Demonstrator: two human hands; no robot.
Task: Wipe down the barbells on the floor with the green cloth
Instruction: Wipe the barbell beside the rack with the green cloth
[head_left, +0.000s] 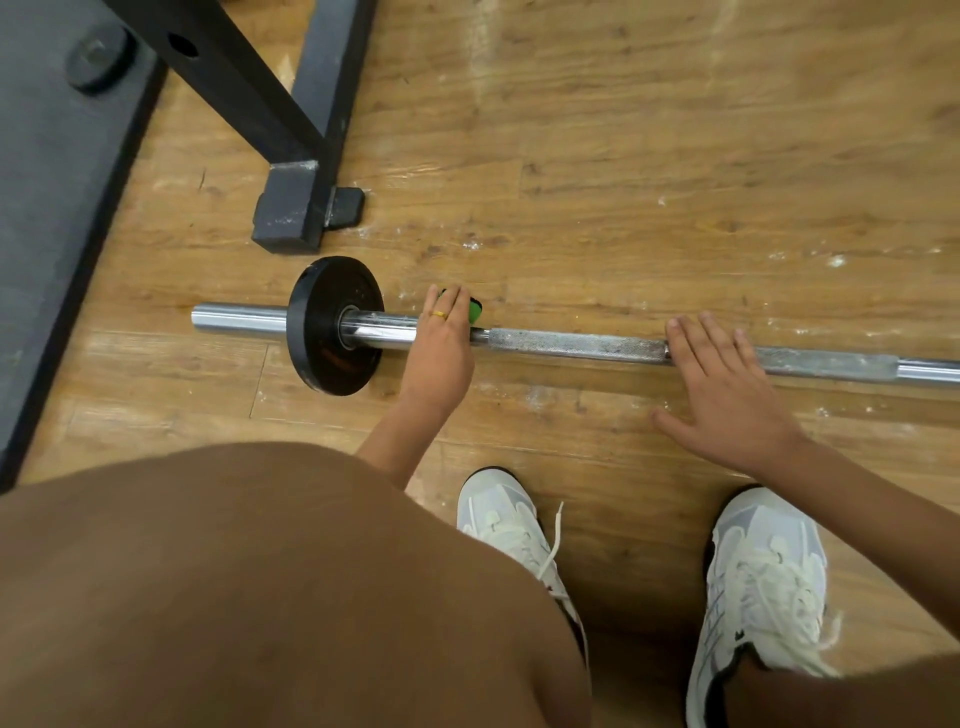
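- Underfoot, a scuffed wooden floor (623, 156) flecked with white dust; black rack foot (291, 208) and grey mat (52, 208) off to the far left.
- Just ahead of two white shoes (763, 571): the barbell (576, 344), lying along the floor from left of centre out past the right edge.
- Bright chrome at the sleeve, dull and whitish along the knurled stretches, with smooth bands between; one small black plate (322, 332) on the left sleeve, standing on its rim.
- Left hand (441, 348) curled over the bar just right of the plate, grasping the green cloth (475, 310) against the steel; cloth showing only as a bright corner past the fingers.
- Right hand (727, 395) released and flat, fingers straight, resting on the bar further right, apparently steadying it.
- Likely heavy and wholly stiff; prone to roll on the plate, so better braced than lifted.
- Smooth chrome probably slick under the cloth; knurling rough, likely to drag at the fibres and to need firmer pressure.
- Cloth soft, light, easily bunched; best wrapped right round the shaft and slid along, with the free hand planted on a knurled stretch for grip.
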